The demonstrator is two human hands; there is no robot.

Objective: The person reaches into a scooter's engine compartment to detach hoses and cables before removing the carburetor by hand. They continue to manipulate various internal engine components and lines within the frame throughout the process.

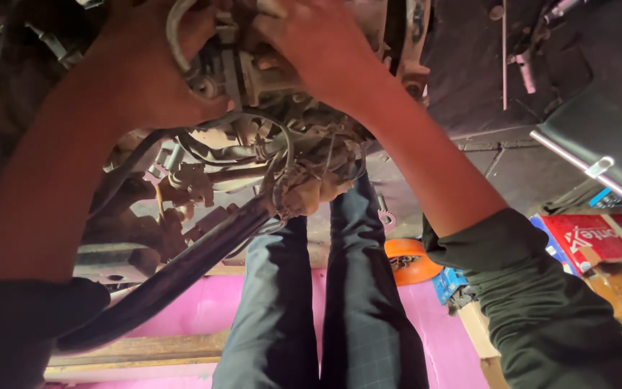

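**Both hands up on a grimy engine part**

Overhead, top centre: a dirty metal assembly [253, 72] — greasy castings, fittings, a curved pale hose [176, 36] at its left edge. Left hand [149, 68] wrapped round the assembly's left side, fingers closed against it by the hose. Right hand [318, 47] pressed on the upper right of the same part, fingers curled over the top; fingertips hidden, so whether truly clamped or only pushing — cannot tell.

Just below, a tangle of thin wires [289, 155] and crusted brown connectors, hanging under the assembly. From that tangle, a thick black hose [174, 277] slanting down to the lower left.

Further down, two legs in dark trousers [325, 302], stretched out over a pink surface [433, 324]. Beside the right leg, an orange round object [412, 261]. Right of that, blue and red boxes [592, 238], partly behind the dark green sleeve [541, 302]. Upper right, a dark panel with a slanting metal rod [584, 169].
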